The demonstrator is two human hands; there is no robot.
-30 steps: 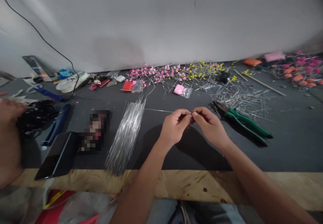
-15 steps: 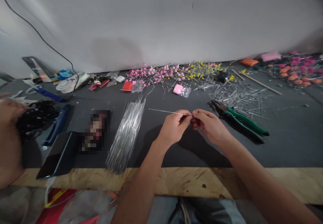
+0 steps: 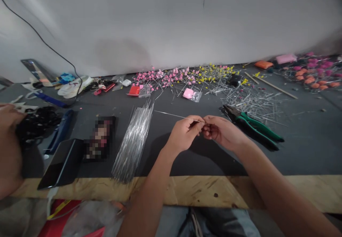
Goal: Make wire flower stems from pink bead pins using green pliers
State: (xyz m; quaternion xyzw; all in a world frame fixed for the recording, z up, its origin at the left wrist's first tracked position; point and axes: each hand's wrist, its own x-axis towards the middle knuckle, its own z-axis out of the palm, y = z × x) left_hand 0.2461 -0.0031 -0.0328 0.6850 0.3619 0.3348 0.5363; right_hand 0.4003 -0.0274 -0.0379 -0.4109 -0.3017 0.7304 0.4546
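Observation:
A thin silvery wire (image 3: pixel 171 114) runs from my fingers out to the left, above the dark tabletop. My left hand (image 3: pixel 186 132) pinches it between thumb and fingers. Close against it, my right hand (image 3: pixel 220 130) is closed at the wire's right end, thumb and fingertips pressed together; whatever sits at the very tip is too small to make out. Left of my hands lies a bundle of straight wires (image 3: pixel 133 142). Pliers with green and black handles (image 3: pixel 253 128) rest to the right, partly beside my right hand.
Pink-tipped wires (image 3: pixel 162 76) and yellow-tipped wires (image 3: pixel 215 73) lie along the wall, near a pink clay packet (image 3: pixel 188 93). Loose wire pieces (image 3: pixel 253 103) spread behind the pliers. A phone (image 3: pixel 61 164) sits at the front left, with another person's arm (image 3: pixel 9 151) beyond it.
The right hand has turned slightly at the wire's end, its fingers shifting. The wire's free left end has risen a little. The left hand has hardly moved.

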